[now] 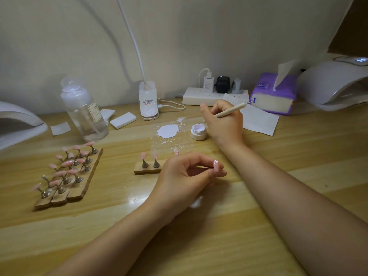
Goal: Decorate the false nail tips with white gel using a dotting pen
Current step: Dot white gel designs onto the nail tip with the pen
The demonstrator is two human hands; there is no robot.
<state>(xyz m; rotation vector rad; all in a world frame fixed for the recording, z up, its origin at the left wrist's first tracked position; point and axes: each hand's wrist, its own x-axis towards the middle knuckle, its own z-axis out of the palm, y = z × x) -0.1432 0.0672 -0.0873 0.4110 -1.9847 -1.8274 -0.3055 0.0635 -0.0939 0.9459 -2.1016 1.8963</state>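
The right hand gripped the dotting pen over the white gel pot, apparently reloading. The left hand pinched a pink nail tip above the worktop; dotting it likely came next.

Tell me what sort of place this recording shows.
Probably a home nail-art desk: pink nail tips on wooden stands, a gel pot, and curing lamps at the wall.

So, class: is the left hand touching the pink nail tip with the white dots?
Touching. The head view shows the left hand pinching the pink nail tip between thumb and fingers, with no gap visible.
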